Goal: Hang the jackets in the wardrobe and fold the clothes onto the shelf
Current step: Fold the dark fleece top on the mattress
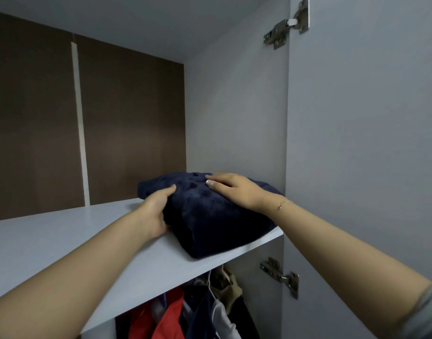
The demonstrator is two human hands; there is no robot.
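A folded dark navy fleece garment (210, 216) lies on the white wardrobe shelf (63, 241), against the right side wall. My left hand (156, 211) holds its left side, thumb on top and fingers tucked beneath the fold. On top of the bundle my right hand (234, 189) lies flat with straight fingers, pressing down. A thin bracelet circles my right wrist.
Below the shelf hang several jackets (185, 314) in red, navy, white and tan on hangers. The wardrobe door (369, 143) stands open at the right with metal hinges (286, 23). A brown back panel (126, 123) closes the shelf compartment.
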